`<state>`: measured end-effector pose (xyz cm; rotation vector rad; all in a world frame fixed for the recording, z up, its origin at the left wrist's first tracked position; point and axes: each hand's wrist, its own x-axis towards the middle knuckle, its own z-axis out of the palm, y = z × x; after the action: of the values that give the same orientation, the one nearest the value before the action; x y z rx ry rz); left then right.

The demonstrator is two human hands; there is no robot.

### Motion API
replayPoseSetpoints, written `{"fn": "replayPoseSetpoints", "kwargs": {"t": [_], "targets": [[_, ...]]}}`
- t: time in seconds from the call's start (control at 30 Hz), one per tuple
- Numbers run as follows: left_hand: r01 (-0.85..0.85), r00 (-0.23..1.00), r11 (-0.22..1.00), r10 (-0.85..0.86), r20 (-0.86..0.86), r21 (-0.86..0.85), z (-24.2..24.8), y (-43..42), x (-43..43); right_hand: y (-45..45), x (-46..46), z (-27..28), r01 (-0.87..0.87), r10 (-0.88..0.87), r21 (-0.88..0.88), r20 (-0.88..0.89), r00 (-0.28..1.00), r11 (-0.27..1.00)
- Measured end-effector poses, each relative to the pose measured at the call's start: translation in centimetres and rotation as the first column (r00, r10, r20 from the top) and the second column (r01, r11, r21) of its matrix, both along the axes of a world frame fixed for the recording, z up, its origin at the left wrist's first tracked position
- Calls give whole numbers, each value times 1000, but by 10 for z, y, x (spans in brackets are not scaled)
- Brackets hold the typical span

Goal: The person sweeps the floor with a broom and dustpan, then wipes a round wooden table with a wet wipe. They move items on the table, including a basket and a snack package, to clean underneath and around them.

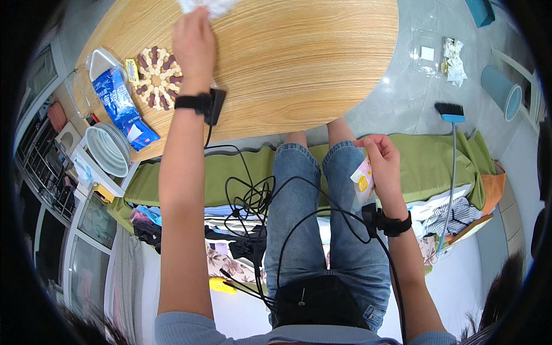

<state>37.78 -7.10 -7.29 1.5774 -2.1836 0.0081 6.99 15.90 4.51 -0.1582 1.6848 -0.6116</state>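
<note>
My left hand (194,47) reaches over the far left of the wooden table (302,64), its fingers on a white tissue or cloth (211,6) cut off by the top edge; motion blurs it. Beside that forearm lies a round trivet-like mat (157,77) of cream and brown bone-shaped pieces, with a small yellow packet (132,71) at its left. Above my right thigh, my right hand (381,168) pinches a printed plastic wrapper or packet (363,181) with a yellow design; its contents cannot be told.
A blue printed bag (118,105), a clear plastic tray (101,62) and a grey plastic basket (108,146) are at the table's left side. Black cables (250,198) loop over my lap. On the right stand or lie a broom (450,114), a grey-blue bin (500,92) and crumpled wrappers (453,62).
</note>
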Motion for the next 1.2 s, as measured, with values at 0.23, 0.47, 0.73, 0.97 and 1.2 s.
{"fn": "replayPoseSetpoints", "kwargs": {"t": [0.23,0.47,0.73,0.97,1.2], "targets": [[50,289,572,776,-560,819,39,18,29,-2,8,1,-30,33,-51,54,998,998],[672,-385,452,890,-245,586,106,83,12,-28,41,13,-118,143,-139,183,973,983],[742,-229,326,945,-236,586,136,120,-13,-84,103,29,-124,240,-289,411,880,949],[276,115,449,863,-493,850,128,160,-11,-81,128,27,-141,165,-86,429,888,986],[416,272,284,867,-417,864,129,227,31,-58,120,34,-273,295,-124,550,782,954]]}}
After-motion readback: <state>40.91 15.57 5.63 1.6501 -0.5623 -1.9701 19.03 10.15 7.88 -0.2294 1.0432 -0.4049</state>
